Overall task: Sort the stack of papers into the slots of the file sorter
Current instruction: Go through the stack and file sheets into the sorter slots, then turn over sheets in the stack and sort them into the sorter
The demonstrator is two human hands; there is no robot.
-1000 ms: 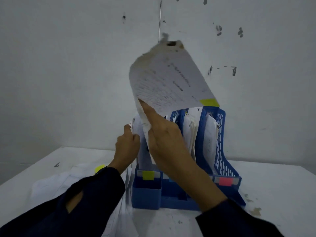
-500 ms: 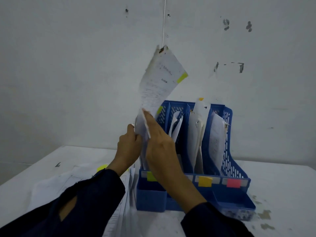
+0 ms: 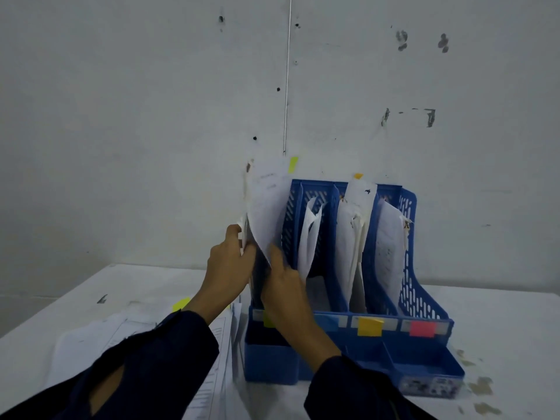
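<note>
**Both hands at the leftmost slot of the file sorter**

Your right hand (image 3: 285, 286) pinches the lower edge of a white sheet (image 3: 268, 204), thumb pointing up along the paper; the other fingers lie behind the sheet and cannot be made out. The sheet stands nearly upright at the leftmost slot of the blue file sorter (image 3: 406, 268), its lower part hidden behind your hands, so how deep it sits in the slot cannot be told. A yellow-green tab (image 3: 293, 164) projects from its top right corner, and a brown stain marks its top left edge.

Your left hand (image 3: 230, 262) curls round the near edge of the papers already standing in that slot; these show only as a thin white strip just left of the held sheet. Dark sleeves cover both forearms, the left one torn open.

The three slots to the right each hold curled white papers. The label strip along the sorter's front carries a yellow note (image 3: 370, 326) and a pink note (image 3: 422, 328); a yellow-green note (image 3: 268, 319) at the left is partly covered by your right wrist. Small items in the near right tray are too blurred to identify.

The remaining stack of papers (image 3: 127, 328) lies flat on the white table (image 3: 500, 328), left of the sorter, largely hidden by your left sleeve and cut off at the frame's bottom edge. A yellow-green tab (image 3: 181, 304) shows at its far edge.
</note>
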